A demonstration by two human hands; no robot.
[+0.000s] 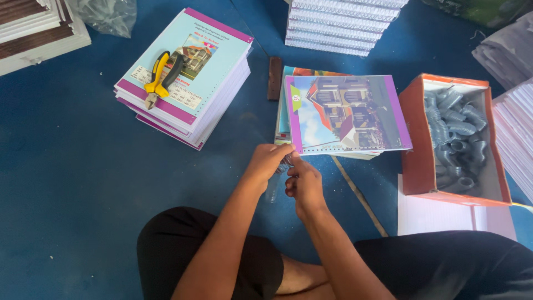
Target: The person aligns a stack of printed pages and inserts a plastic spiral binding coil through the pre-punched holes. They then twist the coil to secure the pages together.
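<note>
Both hands pinching a clear spiral binding coil [276, 183], left hand [267, 163] and right hand [302, 183] at the 7 o'clock corner of the purple-edged, house-cover notebook [347, 114], orange cardboard box of grey coils [452, 141] at 3 o'clock

Deep blue floor [72, 183] in soft daylight — a pale thin strip [360, 195] slanting across it.

Notebook cover [347, 114] — purple border, blue-sky house picture. Pliers [158, 78] yellow-black. Box [413, 144] orange — grey coils [455, 139] inside. Floor [66, 166] deep blue.
</note>
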